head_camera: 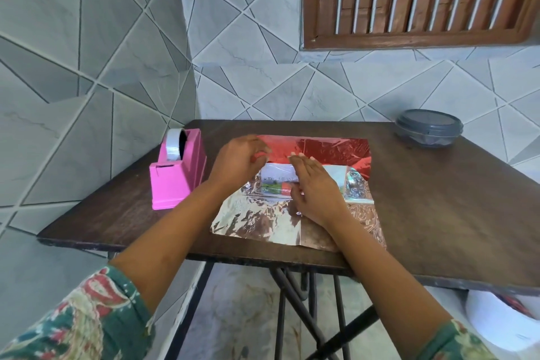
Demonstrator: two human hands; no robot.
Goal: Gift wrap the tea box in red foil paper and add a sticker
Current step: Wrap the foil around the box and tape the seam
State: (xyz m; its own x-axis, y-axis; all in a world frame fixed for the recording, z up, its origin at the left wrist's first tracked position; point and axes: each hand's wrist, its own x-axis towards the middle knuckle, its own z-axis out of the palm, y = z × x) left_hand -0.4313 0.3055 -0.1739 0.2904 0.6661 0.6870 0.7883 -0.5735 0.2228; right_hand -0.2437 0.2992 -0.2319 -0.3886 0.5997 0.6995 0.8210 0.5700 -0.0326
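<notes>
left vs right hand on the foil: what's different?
The left hand curls its fingers, pinching the folded-over red flap of the foil paper; the right hand lies flat, fingers straight, on the tea box. The left hand sits nearer the tape dispenser than the right hand. Both are over the foil paper.

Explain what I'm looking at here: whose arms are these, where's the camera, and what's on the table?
There is no machine here. A person works with bare hands, and the one picture comes from a camera worn on their head, looking forward and down.

On the dark table lies a sheet of foil paper, silver side up, with its far part folded over so the red side shows. The tea box sits on it, only partly covered. The left hand pinches the edge of the red flap. The right hand lies flat, fingers straight, over the box.

To the left stands a pink tape dispenser. At the far right is a grey lidded container. No sticker shows.
</notes>
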